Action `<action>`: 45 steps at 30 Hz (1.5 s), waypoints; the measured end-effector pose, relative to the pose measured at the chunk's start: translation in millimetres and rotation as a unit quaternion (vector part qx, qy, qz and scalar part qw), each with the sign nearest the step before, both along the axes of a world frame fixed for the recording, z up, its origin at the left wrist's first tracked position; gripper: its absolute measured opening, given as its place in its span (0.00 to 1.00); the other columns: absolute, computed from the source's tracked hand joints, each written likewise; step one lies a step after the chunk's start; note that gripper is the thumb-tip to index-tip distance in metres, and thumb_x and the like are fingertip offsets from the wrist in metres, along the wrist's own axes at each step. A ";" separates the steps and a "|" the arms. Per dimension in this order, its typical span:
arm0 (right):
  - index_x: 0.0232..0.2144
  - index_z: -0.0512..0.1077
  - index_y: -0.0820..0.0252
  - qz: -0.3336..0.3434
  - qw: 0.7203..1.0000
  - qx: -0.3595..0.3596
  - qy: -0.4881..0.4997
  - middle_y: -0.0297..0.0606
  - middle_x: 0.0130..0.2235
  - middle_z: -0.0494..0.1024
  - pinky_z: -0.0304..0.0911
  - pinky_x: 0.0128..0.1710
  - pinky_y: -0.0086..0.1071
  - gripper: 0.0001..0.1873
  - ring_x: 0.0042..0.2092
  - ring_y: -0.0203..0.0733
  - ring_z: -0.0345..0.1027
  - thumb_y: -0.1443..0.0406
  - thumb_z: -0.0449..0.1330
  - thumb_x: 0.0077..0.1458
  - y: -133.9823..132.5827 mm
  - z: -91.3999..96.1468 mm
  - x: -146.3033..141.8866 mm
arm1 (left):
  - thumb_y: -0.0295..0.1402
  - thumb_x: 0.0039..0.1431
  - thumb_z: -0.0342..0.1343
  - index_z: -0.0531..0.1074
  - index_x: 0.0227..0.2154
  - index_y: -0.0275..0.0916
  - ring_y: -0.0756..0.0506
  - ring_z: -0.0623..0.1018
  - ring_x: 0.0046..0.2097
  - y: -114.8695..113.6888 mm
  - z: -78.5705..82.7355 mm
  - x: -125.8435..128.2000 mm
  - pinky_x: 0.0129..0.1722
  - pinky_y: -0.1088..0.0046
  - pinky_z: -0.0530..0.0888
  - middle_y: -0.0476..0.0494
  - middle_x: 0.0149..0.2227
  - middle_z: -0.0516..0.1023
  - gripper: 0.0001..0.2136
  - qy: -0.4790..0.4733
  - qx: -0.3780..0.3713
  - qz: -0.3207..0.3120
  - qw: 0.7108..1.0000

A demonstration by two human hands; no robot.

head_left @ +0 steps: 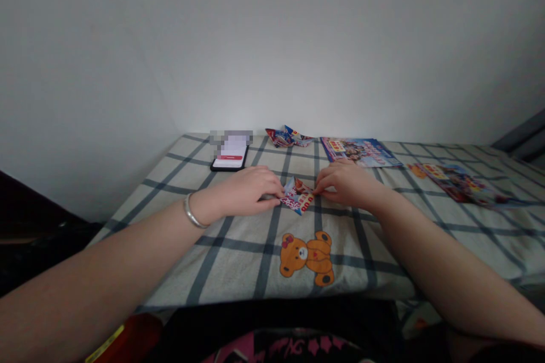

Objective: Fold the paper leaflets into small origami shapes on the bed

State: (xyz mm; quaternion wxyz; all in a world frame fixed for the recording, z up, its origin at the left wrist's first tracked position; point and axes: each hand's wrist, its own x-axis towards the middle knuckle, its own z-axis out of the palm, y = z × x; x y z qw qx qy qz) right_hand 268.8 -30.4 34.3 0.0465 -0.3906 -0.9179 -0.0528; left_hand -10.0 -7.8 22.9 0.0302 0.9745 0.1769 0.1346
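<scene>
A small folded piece of colourful printed paper (298,197) lies between my hands on the checked cloth, with a raised point at its far side. My left hand (251,190) pinches its left corner between thumb and fingers. At the opposite corner, my right hand (347,184) grips the paper in the same way. Beyond them, near the wall, sits a folded paper shape (288,137) with pointed ends, made of similar print.
A phone (230,153) with a lit screen lies at the back left. Printed leaflets (361,151) are stacked at the back, and another leaflet (466,184) lies to the right. The checked tablecloth (230,261) shows a printed bear. A wall rises behind the table.
</scene>
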 end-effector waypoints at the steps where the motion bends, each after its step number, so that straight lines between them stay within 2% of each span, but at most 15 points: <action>1: 0.34 0.81 0.49 0.000 1.000 -0.005 0.002 0.31 0.38 0.82 0.58 0.45 0.40 0.10 0.41 0.43 0.73 0.68 0.61 0.53 1.1 -0.2 1.5 | 0.33 0.63 0.54 0.77 0.40 0.41 0.44 0.75 0.46 -0.1 0.1 0.3 0.50 0.63 0.69 0.45 0.43 0.79 0.08 0.002 0.000 0.002 1.000; 6: 0.34 0.81 0.53 0.018 0.999 -0.026 0.013 0.34 0.38 0.81 0.62 0.42 0.35 0.12 0.39 0.40 0.73 0.71 0.59 0.52 2.4 -1.2 2.1 | 0.32 0.63 0.52 0.76 0.37 0.39 0.45 0.75 0.42 -0.8 -3.0 3.4 0.47 0.64 0.70 0.44 0.39 0.79 0.08 -0.005 0.002 0.018 1.000; 10: 0.34 0.79 0.57 0.027 0.999 -0.011 0.042 0.37 0.36 0.80 0.63 0.42 0.34 0.11 0.39 0.40 0.71 0.71 0.57 0.54 1.2 -5.0 -1.9 | 0.30 0.62 0.50 0.74 0.33 0.37 0.44 0.74 0.40 -0.3 -12.0 6.3 0.43 0.66 0.71 0.42 0.34 0.76 0.08 -0.029 0.020 0.047 0.998; 15: 0.39 0.78 0.58 0.033 0.997 0.015 0.074 0.39 0.39 0.79 0.64 0.45 0.37 0.10 0.42 0.43 0.70 0.65 0.58 0.57 4.0 -14.1 -6.1 | 0.31 0.64 0.49 0.73 0.38 0.38 0.44 0.74 0.41 -0.4 -20.7 8.3 0.45 0.63 0.71 0.43 0.36 0.75 0.08 -0.048 0.040 0.043 0.997; 18: 0.46 0.77 0.57 0.053 0.994 0.016 0.090 0.40 0.43 0.79 0.64 0.48 0.39 0.14 0.46 0.44 0.70 0.63 0.58 0.58 4.2 -18.5 -9.8 | 0.31 0.65 0.48 0.72 0.45 0.38 0.44 0.74 0.42 -3.6 -22.3 9.8 0.48 0.62 0.71 0.42 0.38 0.75 0.10 -0.047 0.057 0.047 0.996; 22: 0.49 0.76 0.55 0.076 0.991 0.017 0.104 0.42 0.47 0.79 0.62 0.53 0.43 0.17 0.52 0.47 0.67 0.59 0.59 0.59 1.7 -20.9 -15.4 | 0.34 0.64 0.50 0.68 0.54 0.38 0.41 0.73 0.47 -5.6 -26.2 9.8 0.49 0.61 0.71 0.39 0.45 0.73 0.17 -0.046 0.078 0.117 0.989; 25: 0.51 0.75 0.55 0.072 0.993 0.024 0.095 0.42 0.49 0.78 0.61 0.56 0.45 0.19 0.55 0.49 0.65 0.57 0.59 0.59 0.5 -21.0 -18.1 | 0.38 0.64 0.52 0.69 0.54 0.38 0.39 0.70 0.54 -2.4 -31.1 7.4 0.55 0.58 0.68 0.37 0.52 0.70 0.18 -0.044 0.085 0.149 0.984; 29: 0.54 0.73 0.56 0.056 0.995 0.037 0.073 0.42 0.53 0.76 0.59 0.58 0.47 0.22 0.58 0.51 0.62 0.55 0.58 0.60 0.1 -20.6 -19.2 | 0.38 0.63 0.54 0.70 0.48 0.37 0.38 0.66 0.59 1.9 -35.9 5.0 0.60 0.57 0.63 0.37 0.55 0.69 0.15 -0.058 0.055 0.137 0.987; 32: 0.54 0.73 0.59 0.031 0.996 0.041 0.067 0.43 0.55 0.75 0.58 0.60 0.47 0.23 0.60 0.52 0.60 0.56 0.58 0.60 0.4 -21.6 -18.8 | 0.38 0.60 0.58 0.70 0.43 0.37 0.40 0.67 0.58 3.1 -36.7 5.8 0.59 0.58 0.65 0.38 0.53 0.70 0.12 -0.096 -0.009 0.128 0.987; 35: 0.53 0.73 0.60 0.014 0.997 0.037 0.069 0.45 0.55 0.74 0.59 0.59 0.49 0.23 0.60 0.53 0.61 0.55 0.58 0.60 1.8 -23.8 -17.7 | 0.38 0.60 0.58 0.70 0.39 0.39 0.42 0.70 0.54 3.5 -34.5 8.3 0.56 0.60 0.68 0.41 0.48 0.73 0.09 -0.152 -0.071 0.125 0.978; 39: 0.51 0.74 0.59 0.019 0.994 0.026 0.105 0.46 0.55 0.74 0.61 0.58 0.49 0.21 0.58 0.52 0.63 0.55 0.60 0.59 5.8 -27.9 -15.5 | 0.40 0.62 0.56 0.72 0.36 0.40 0.44 0.74 0.43 2.0 -29.3 11.6 0.47 0.63 0.71 0.46 0.38 0.74 0.09 -0.188 -0.118 0.145 0.964; 43: 0.43 0.77 0.59 0.053 0.985 -0.004 0.162 0.46 0.53 0.75 0.62 0.56 0.45 0.14 0.55 0.48 0.66 0.57 0.61 0.59 7.9 -29.6 -15.4 | 0.36 0.61 0.56 0.72 0.36 0.39 0.45 0.75 0.40 -0.5 -26.0 12.3 0.41 0.65 0.73 0.46 0.37 0.75 0.06 -0.247 -0.177 0.171 0.937; 45: 0.43 0.76 0.59 0.078 0.983 -0.013 0.168 0.45 0.52 0.75 0.62 0.56 0.44 0.14 0.54 0.48 0.66 0.58 0.61 0.58 6.4 -28.6 -17.3 | 0.33 0.61 0.55 0.71 0.36 0.39 0.46 0.75 0.39 -1.2 -24.4 11.7 0.40 0.67 0.74 0.47 0.38 0.76 0.04 -0.281 -0.202 0.187 0.919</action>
